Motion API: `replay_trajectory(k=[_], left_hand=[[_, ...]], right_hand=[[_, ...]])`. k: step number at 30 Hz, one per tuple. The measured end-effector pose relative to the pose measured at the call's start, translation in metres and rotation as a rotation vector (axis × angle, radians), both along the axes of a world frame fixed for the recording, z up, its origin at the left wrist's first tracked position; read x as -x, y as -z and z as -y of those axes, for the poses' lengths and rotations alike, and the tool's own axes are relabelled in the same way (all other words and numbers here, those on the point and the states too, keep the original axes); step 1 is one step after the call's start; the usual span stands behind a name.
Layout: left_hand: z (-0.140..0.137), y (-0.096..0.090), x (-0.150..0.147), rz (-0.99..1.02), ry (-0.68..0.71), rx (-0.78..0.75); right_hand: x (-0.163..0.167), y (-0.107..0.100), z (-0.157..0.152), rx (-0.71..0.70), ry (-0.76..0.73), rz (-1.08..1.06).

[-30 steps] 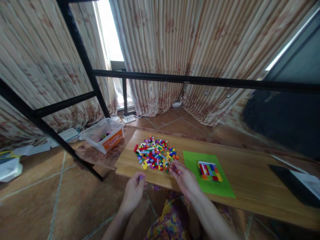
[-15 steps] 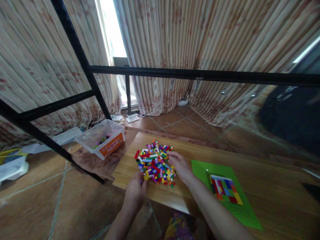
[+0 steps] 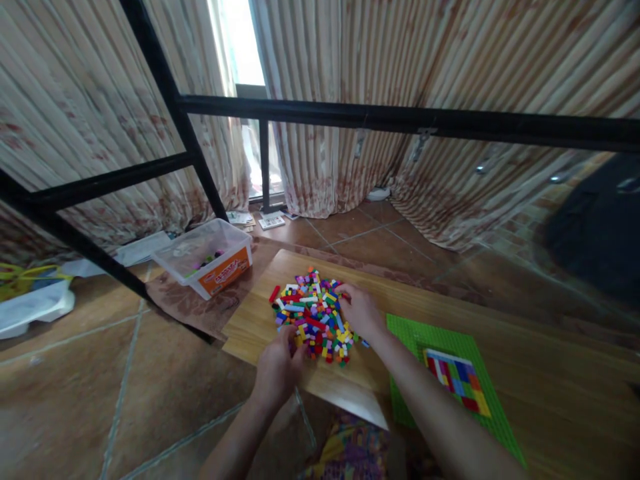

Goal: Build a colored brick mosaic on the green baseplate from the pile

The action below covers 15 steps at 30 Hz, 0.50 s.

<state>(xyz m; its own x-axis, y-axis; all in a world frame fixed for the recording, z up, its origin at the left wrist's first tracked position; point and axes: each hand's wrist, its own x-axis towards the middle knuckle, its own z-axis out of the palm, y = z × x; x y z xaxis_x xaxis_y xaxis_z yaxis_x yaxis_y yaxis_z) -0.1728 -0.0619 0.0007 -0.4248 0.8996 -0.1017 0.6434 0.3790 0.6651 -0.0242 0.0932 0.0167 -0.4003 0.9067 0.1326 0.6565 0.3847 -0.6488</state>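
A heap of small multicoloured building bricks (image 3: 313, 317) lies spread on a wooden table (image 3: 425, 303). My left hand (image 3: 280, 367) is at the heap's near left edge, with its thumb and forefinger apart beside the bricks. At the right edge of the heap is my right hand (image 3: 361, 312), fingers loosely curved and touching or just over the bricks; the fingertips are partly hidden. To the right, a green baseplate (image 3: 480, 347) carries a flat block of joined coloured bricks (image 3: 457, 380). My right forearm passes over part of the baseplate.
Left of the table stands a clear plastic box (image 3: 205, 257) with an orange label and a few pieces inside. A black metal frame (image 3: 320, 110) crosses in front of the curtains (image 3: 310, 60). A white tray (image 3: 37, 307) sits on the tiled floor at far left.
The view has tilted down a little. My left hand has shifted slightly right along the heap's near edge, and my right hand stays at its right side. Some bricks have spread to the right.
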Motion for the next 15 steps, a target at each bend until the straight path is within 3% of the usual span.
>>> replay_trajectory(k=[4, 8, 12, 15], left_hand=[[0.001, 0.003, 0.003, 0.077, -0.018, -0.055], [0.004, 0.006, 0.003, 0.169, -0.076, -0.108], [0.007, -0.001, -0.004, 0.359, -0.134, -0.190], [0.007, -0.012, -0.014, 0.530, -0.134, -0.282]], right_hand=[[0.018, -0.004, -0.001, -0.074, -0.110, 0.273], [0.023, -0.002, 0.000, -0.060, -0.075, 0.290], [0.016, -0.004, 0.015, 0.044, 0.013, -0.052], [0.009, -0.007, 0.045, 0.418, 0.129, -0.604]])
